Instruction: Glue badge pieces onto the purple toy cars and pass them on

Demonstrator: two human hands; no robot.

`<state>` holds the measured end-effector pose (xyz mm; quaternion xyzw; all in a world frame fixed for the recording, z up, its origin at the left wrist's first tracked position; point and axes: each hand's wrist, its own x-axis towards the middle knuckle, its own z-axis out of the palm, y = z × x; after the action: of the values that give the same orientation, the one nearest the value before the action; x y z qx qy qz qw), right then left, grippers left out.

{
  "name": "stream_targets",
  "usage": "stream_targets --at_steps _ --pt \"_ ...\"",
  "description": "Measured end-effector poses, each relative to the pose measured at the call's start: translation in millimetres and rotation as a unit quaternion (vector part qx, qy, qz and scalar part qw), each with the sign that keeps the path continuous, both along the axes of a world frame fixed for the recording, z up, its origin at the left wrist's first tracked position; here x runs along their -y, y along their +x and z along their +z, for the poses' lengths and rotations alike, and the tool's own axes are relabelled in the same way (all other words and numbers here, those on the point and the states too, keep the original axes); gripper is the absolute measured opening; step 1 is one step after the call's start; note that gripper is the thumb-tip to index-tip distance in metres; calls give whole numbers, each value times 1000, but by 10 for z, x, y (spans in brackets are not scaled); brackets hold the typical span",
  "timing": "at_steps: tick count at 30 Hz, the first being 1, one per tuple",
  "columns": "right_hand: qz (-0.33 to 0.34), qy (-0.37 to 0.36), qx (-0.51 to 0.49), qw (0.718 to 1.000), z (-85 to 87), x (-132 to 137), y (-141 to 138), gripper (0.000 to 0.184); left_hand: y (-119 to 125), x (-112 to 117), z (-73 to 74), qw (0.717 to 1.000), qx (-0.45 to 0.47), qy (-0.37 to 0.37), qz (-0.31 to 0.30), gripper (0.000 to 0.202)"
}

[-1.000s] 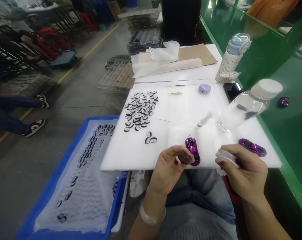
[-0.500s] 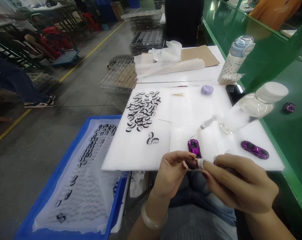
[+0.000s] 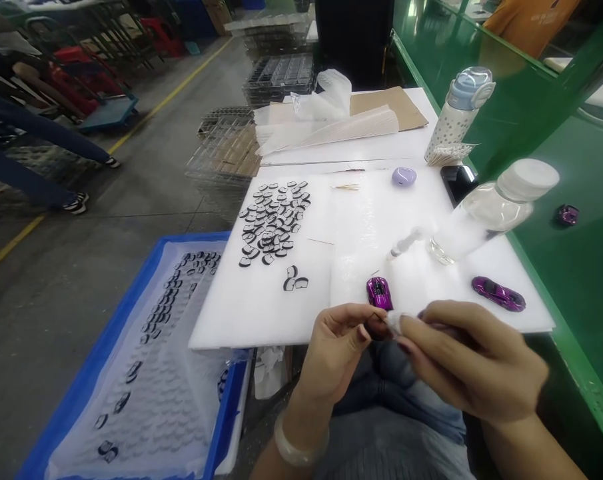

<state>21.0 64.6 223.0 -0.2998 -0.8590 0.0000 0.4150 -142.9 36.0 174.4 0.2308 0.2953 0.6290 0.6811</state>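
Note:
Just over the near table edge, my left hand (image 3: 334, 347) pinches a small dark part (image 3: 378, 325) between thumb and fingers; its exact kind cannot be made out. My right hand (image 3: 466, 360) is closed against it from the right, with something white (image 3: 395, 323) at its fingertips, either a wrap or a bit of cloth. What else the right fingers hold is hidden. Right behind my hands a purple toy car (image 3: 379, 293) sits on the white table (image 3: 261, 320). A second purple toy car (image 3: 498, 294) lies to the right.
Several small black-edged clear pieces (image 3: 276, 220) lie at the table's left, with more in a blue tray (image 3: 86, 373) below. A clear bottle (image 3: 501, 207), small tube (image 3: 406, 243), phone (image 3: 458, 183), lilac case (image 3: 404, 177) and flask (image 3: 458, 113) stand or lie right. Someone's legs (image 3: 36, 147) are in the aisle.
The white bit at my right fingertips has come a little closer against the dark part in my left hand. The view has shifted slightly, and the person in the aisle has stepped.

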Motion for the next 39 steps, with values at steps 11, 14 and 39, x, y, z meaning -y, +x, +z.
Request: stream_targets --at_steps 11,14,39 --pt "-37 -109 -28 993 -80 -20 229 11 -163 99 7 980 -187 62 37 17" --pt "-68 -253 -85 961 -244 -38 255 10 -234 150 15 880 -435 136 135 23" --pt "-81 -338 -50 936 -360 -39 46 5 -115 -12 -112 711 -654 215 143 23"
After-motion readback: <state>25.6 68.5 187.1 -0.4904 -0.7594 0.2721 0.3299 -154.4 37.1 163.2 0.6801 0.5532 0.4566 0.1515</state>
